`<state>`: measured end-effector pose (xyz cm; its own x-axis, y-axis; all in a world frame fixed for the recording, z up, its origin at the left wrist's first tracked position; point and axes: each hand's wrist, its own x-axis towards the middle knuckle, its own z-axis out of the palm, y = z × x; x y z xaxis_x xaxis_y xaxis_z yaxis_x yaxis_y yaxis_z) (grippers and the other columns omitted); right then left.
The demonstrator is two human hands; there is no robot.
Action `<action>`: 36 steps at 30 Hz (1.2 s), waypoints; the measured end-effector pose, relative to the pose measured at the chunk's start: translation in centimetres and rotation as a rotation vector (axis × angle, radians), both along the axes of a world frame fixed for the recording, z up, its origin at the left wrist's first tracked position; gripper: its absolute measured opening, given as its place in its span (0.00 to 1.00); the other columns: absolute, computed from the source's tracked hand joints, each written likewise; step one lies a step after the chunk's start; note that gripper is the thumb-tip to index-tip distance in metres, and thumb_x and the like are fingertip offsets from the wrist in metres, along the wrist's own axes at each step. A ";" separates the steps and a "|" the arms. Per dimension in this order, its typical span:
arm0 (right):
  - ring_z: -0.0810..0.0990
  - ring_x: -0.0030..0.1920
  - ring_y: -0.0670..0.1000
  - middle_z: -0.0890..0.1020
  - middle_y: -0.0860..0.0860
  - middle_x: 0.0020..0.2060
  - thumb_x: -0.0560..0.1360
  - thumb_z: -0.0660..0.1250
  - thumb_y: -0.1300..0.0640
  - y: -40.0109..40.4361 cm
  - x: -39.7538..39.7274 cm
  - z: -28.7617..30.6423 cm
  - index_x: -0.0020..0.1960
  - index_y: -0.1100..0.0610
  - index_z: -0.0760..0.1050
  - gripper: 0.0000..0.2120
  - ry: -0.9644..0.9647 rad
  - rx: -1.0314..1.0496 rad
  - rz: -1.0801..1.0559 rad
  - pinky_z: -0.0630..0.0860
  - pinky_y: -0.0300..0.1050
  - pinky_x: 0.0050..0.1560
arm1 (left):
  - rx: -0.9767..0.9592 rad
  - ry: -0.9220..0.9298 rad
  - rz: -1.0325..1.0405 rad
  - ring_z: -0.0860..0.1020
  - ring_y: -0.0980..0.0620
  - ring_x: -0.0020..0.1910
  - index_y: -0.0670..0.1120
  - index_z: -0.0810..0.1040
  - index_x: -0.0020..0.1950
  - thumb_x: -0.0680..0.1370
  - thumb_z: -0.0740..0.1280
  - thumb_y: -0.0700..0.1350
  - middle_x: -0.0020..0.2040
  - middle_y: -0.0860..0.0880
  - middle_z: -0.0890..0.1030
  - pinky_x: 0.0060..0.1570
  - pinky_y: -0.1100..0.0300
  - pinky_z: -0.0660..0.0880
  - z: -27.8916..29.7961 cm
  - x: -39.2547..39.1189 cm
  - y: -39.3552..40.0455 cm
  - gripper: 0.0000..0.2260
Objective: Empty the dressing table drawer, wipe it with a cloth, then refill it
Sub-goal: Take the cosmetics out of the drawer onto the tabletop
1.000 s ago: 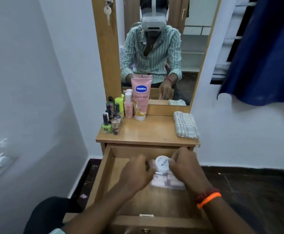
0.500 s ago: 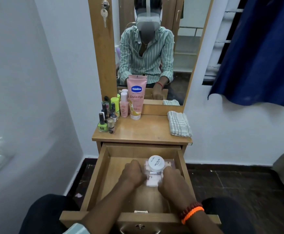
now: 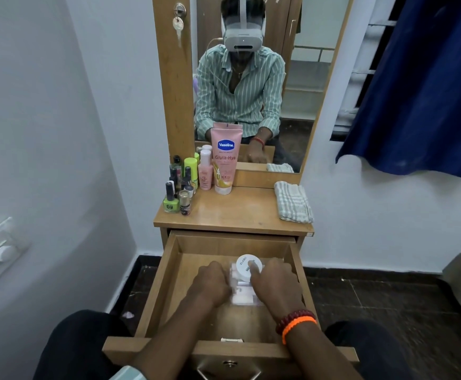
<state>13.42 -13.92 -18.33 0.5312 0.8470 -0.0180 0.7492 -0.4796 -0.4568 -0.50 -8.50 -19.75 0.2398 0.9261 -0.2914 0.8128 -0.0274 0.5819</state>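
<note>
Step in hand, as I read it: emptying, or possibly refilling, can't say which. The drawer (image 3: pixel 169 283) is pulled fully out and almost bare. All that shows inside is a clear packet of white pieces (image 3: pixel 244 292) lying flat on the drawer floor, right of centre, with a white round jar (image 3: pixel 247 267) sitting on the packet's far end.

Hands:
- Left hand (image 3: pixel 213 281): fingers curled at the packet's left edge, looks like it grips that edge, contact itself hidden by the knuckles.
- Right hand (image 3: pixel 274 281): fingers wrapped over the packet's right side, thumb pressed on the jar lid.

Everything else sits above the drawer on the table top (image 3: pixel 232 215): nail polish bottles (image 3: pixel 177 193) and a pink lotion tube (image 3: pixel 224 160) at its far left, the folded striped cloth (image 3: pixel 292 201) at its right edge, untouched.

Next move, if emptying: lift packet and jar together, keep the packet level so the jar doesn't slide off, clear the drawer's front lip and set them on the bare middle of the table top. Then the cloth. Packet looks floppy, so 2-handed support makes sense.
</note>
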 end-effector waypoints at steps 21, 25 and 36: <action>0.78 0.47 0.48 0.79 0.48 0.48 0.71 0.73 0.34 -2.3 0.8 2.3 0.54 0.51 0.72 0.24 0.130 0.168 0.025 0.77 0.45 0.40 | 0.213 -0.185 0.055 0.82 0.53 0.31 0.42 0.84 0.38 0.72 0.77 0.43 0.35 0.47 0.84 0.32 0.56 0.80 3.1 -2.6 -1.6 0.06; 0.78 0.47 0.49 0.78 0.46 0.46 0.71 0.72 0.33 -2.2 0.0 5.1 0.53 0.49 0.71 0.23 0.096 0.234 0.041 0.80 0.50 0.43 | 0.283 -0.230 0.053 0.81 0.54 0.29 0.44 0.85 0.37 0.73 0.76 0.43 0.34 0.48 0.84 0.31 0.59 0.80 6.2 -3.5 -2.0 0.06; 0.82 0.50 0.58 0.83 0.56 0.51 0.61 0.75 0.28 8.4 2.4 12.2 0.54 0.56 0.77 0.36 0.172 0.203 0.033 0.76 0.50 0.41 | 0.523 -0.215 0.079 0.80 0.48 0.40 0.41 0.83 0.47 0.75 0.74 0.41 0.41 0.46 0.82 0.41 0.52 0.79 12.2 -1.4 4.6 0.05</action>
